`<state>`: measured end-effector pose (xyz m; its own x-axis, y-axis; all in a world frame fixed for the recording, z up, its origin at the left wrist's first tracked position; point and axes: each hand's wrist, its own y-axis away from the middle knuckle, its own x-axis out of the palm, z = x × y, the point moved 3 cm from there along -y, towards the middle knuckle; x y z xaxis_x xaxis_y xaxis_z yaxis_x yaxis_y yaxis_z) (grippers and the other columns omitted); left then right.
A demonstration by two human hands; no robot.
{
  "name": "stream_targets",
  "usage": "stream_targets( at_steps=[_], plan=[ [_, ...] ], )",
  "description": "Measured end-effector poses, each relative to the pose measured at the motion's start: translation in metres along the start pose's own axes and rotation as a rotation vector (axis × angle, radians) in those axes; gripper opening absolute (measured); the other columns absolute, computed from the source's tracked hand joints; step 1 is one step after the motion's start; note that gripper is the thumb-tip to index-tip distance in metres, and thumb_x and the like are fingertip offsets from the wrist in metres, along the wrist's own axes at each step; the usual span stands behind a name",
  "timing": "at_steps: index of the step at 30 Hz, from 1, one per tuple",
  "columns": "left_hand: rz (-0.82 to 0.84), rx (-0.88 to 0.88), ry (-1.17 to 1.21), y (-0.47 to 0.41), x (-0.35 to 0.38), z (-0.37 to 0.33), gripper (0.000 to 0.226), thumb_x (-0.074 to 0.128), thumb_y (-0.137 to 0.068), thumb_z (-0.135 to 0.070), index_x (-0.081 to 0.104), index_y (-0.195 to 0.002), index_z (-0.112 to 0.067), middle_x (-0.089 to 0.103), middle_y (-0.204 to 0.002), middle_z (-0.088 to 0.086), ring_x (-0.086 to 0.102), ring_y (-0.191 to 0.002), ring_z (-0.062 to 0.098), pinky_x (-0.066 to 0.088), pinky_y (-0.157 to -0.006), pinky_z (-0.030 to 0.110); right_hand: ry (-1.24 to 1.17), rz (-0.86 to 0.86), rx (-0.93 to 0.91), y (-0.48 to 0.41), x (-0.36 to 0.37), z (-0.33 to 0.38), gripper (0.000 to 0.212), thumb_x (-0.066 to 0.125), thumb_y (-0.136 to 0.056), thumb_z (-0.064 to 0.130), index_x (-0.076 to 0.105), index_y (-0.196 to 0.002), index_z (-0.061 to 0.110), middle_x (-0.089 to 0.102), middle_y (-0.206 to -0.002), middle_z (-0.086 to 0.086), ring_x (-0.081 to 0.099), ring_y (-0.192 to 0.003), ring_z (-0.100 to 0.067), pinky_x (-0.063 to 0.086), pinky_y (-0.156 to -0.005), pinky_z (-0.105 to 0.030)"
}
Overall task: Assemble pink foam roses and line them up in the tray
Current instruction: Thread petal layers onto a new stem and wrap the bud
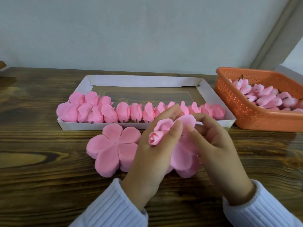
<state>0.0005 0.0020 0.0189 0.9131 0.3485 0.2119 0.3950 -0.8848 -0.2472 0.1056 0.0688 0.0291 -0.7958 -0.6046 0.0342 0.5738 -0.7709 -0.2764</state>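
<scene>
From my remote seat, what matters is how the rosebud (pixel 156 138) lies against the petal sheet (pixel 182 154) it has to be wrapped in. The left hand (pixel 152 154) has its fingers curled round the bud, clamping it. The bud's long axis slants from the closed tip, low and towards the camera on the left, up and away to its base on the right. That base end meets the sheet right where the right hand (pixel 218 145) pinches a petal edge between thumb and forefinger. So the right hand is the nearer one for the wrapping, and the sheet sits to the right of and under the bud.

The finished roses (pixel 136 112) stand in one row along the near wall of the tray (pixel 144 81), bunched two deep at the left end. The tray lies just beyond both hands, and the far half of it is bare. A petal stack (pixel 113 149) rests on the table (pixel 41 161) just left of the left hand. Loose buds (pixel 265 99) fill the basket (pixel 246 117) on the right.

The bud's stem is hidden behind the fingers — I cannot tell whether it has gone through the sheet's centre. The fingertips are blurred, so the pinch is probably on one petal only. The lower sheet merges with more pink foam beneath the hands.
</scene>
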Motion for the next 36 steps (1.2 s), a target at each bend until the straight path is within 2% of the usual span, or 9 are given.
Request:
stream_targets(
  at_steps=[6, 10, 12, 16, 20, 23, 25, 30, 36],
  plan=[
    [-0.073, -0.095, 0.087, 0.001, -0.002, 0.006, 0.052, 0.067, -0.068, -0.055, 0.071, -0.108, -0.021, 0.073, -0.104, 0.007, 0.066, -0.107, 0.028, 0.047, -0.1, 0.054, 0.295, -0.135, -0.225, 0.0, -0.005, 0.008, 0.009, 0.065, -0.086, 0.016, 0.065, -0.077, 0.018, 0.069, -0.072, 0.002, 0.063, -0.063, -0.004, 0.047, -0.057, -0.014],
    [-0.044, -0.086, 0.084, 0.0, -0.001, 0.007, 0.023, 0.065, -0.067, -0.055, 0.071, -0.071, -0.033, 0.069, -0.071, -0.008, 0.068, -0.082, 0.013, 0.054, -0.077, 0.031, 0.238, -0.152, -0.206, 0.001, -0.007, 0.007, 0.005, 0.061, -0.083, 0.014, 0.062, -0.08, 0.018, 0.066, -0.072, 0.005, 0.06, -0.063, -0.003, 0.046, -0.057, -0.014],
    [0.014, -0.071, 0.051, 0.001, 0.002, 0.005, 0.021, 0.063, -0.071, -0.052, 0.073, -0.077, -0.034, 0.071, -0.075, -0.01, 0.068, -0.081, 0.007, 0.052, -0.072, 0.021, 0.24, -0.147, -0.193, 0.002, -0.007, 0.008, 0.008, 0.064, -0.081, 0.017, 0.063, -0.087, 0.022, 0.07, -0.078, 0.004, 0.065, -0.069, -0.007, 0.05, -0.06, -0.02],
    [0.049, -0.072, 0.013, 0.003, 0.004, 0.004, 0.032, 0.061, -0.074, -0.051, 0.073, -0.093, -0.028, 0.073, -0.084, -0.009, 0.068, -0.086, 0.006, 0.052, -0.075, 0.022, 0.35, -0.143, -0.203, 0.002, -0.006, 0.008, 0.006, 0.066, -0.082, 0.017, 0.069, -0.082, 0.021, 0.071, -0.075, 0.0, 0.065, -0.068, -0.019, 0.054, -0.06, -0.035],
    [0.014, -0.112, 0.07, 0.001, 0.0, 0.005, 0.048, 0.061, -0.072, -0.053, 0.069, -0.113, -0.03, 0.072, -0.113, 0.001, 0.064, -0.113, 0.02, 0.046, -0.101, 0.048, 0.369, -0.178, -0.227, 0.001, -0.008, 0.008, 0.008, 0.065, -0.081, 0.017, 0.069, -0.077, 0.024, 0.069, -0.071, 0.005, 0.061, -0.062, -0.011, 0.049, -0.058, -0.022],
    [0.022, -0.131, 0.084, -0.001, 0.001, 0.004, 0.049, 0.059, -0.076, -0.053, 0.068, -0.116, -0.024, 0.071, -0.114, 0.004, 0.064, -0.113, 0.024, 0.044, -0.103, 0.053, 0.399, -0.153, -0.259, 0.002, -0.004, 0.011, 0.015, 0.065, -0.081, 0.015, 0.068, -0.079, 0.029, 0.07, -0.077, 0.012, 0.063, -0.068, -0.011, 0.048, -0.063, -0.019],
    [0.023, -0.134, 0.071, -0.001, 0.001, 0.003, 0.044, 0.06, -0.076, -0.053, 0.072, -0.108, -0.026, 0.074, -0.105, 0.002, 0.067, -0.107, 0.021, 0.048, -0.099, 0.047, 0.41, -0.144, -0.291, 0.004, -0.002, 0.013, 0.014, 0.066, -0.081, 0.014, 0.069, -0.081, 0.027, 0.071, -0.079, 0.011, 0.064, -0.071, -0.012, 0.05, -0.066, -0.021],
    [0.115, -0.024, -0.135, 0.004, 0.007, -0.002, 0.022, 0.057, -0.078, -0.05, 0.073, -0.09, -0.042, 0.072, -0.079, -0.009, 0.066, -0.077, -0.002, 0.05, -0.069, 0.013, 0.442, -0.185, -0.368, 0.007, -0.005, 0.013, 0.006, 0.071, -0.078, 0.016, 0.068, -0.081, 0.021, 0.069, -0.074, 0.008, 0.064, -0.068, -0.012, 0.051, -0.063, -0.026],
    [0.12, 0.001, -0.185, 0.007, 0.007, 0.0, 0.036, 0.058, -0.071, -0.055, 0.069, -0.087, -0.024, 0.069, -0.079, 0.008, 0.066, -0.071, 0.01, 0.052, -0.064, 0.02, 0.466, -0.189, -0.418, 0.005, -0.008, 0.013, 0.013, 0.072, -0.077, 0.023, 0.064, -0.087, 0.025, 0.066, -0.083, 0.007, 0.061, -0.078, -0.016, 0.048, -0.069, -0.033]
  ],
)
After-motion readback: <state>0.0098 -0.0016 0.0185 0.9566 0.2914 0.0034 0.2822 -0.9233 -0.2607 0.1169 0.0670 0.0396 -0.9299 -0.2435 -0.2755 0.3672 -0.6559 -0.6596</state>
